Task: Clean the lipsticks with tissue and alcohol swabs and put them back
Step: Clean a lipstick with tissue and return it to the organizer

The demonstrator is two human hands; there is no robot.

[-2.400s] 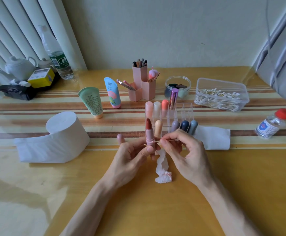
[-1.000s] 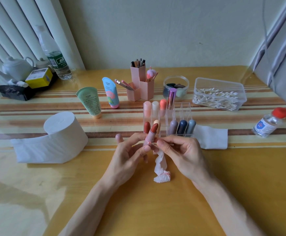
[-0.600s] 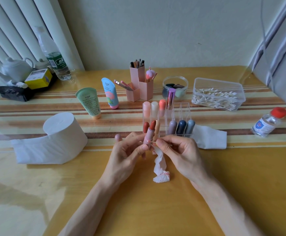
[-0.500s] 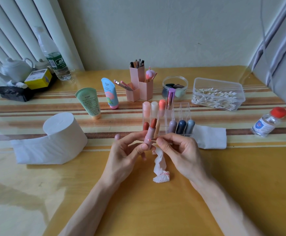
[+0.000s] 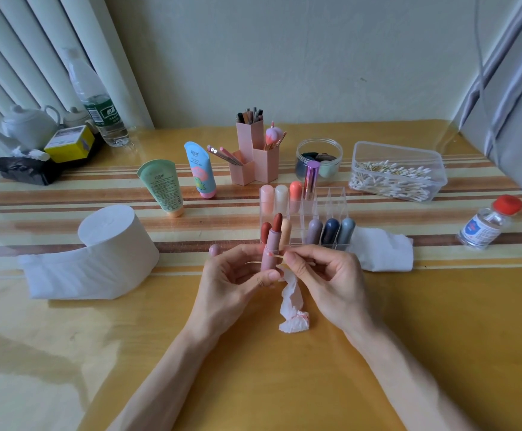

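Plainly the weak spot is the exposed red-brown bullet of the pink-cased lipstick [image 5: 270, 250], which stands wound out and uncapped. The cotton swab [image 5: 280, 257] meets the tube just below it, at the collar. If the tip skids upward it would probably gouge or smear the soft stick. The sideways push is a second risk. The tube is pinched only near its base, so a firm stroke could lever it over toward the clear acrylic organiser [image 5: 331, 200] just behind, marking the capped lipsticks there. A thin swab stick may also bend or snap under pressure.

The left hand [image 5: 235, 284] is turned palm-up toward the camera. Its thumb and fingertips are curled round the lower part of the tube, holding it nearly upright with a slight tilt, and one finger sticks out to the left, off the tube. The right hand [image 5: 325, 281] faces it, pinching the swab stick between thumb and forefinger, the other fingers loosely curled beneath. The two hands are close together, almost touching around the lipstick, and raised above the yellow table [image 5: 440, 337] in front of the organiser.

A crumpled tissue [image 5: 292, 306], stained pink at its lower end, trails down from between the hands. I cannot tell whether either hand holds it. The alcohol bottle [image 5: 483, 225] stands well apart to the right.
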